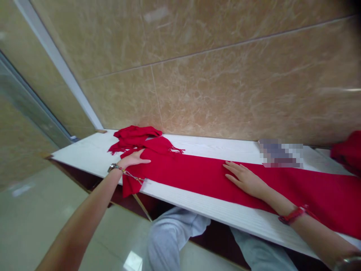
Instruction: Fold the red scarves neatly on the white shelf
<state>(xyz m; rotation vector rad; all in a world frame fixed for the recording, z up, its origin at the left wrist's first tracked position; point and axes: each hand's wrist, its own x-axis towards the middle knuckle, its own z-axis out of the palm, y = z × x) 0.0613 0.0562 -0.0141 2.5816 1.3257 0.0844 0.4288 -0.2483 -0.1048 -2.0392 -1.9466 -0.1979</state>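
Observation:
A long red scarf (194,175) lies stretched along the white tabletop, running past the right edge of the view. My left hand (134,159) rests on its left part, thumb held apart from the fingers. Flat on the scarf's middle stretch lies my right hand (248,180), fingers extended. Just beyond my left hand, a crumpled heap of red fabric (135,133) with fringed ends sits near the wall. A flap of red cloth hangs over the table's front edge below my left wrist. Whether heap and scarf are one piece, I cannot tell.
The white table (81,152) stands against a tan marble-tiled wall (197,94). A blurred-out rectangular item (279,154) lies at the back right. More red fabric (348,152) is bunched at the far right. My legs (166,237) are under the table, beside dark open compartments.

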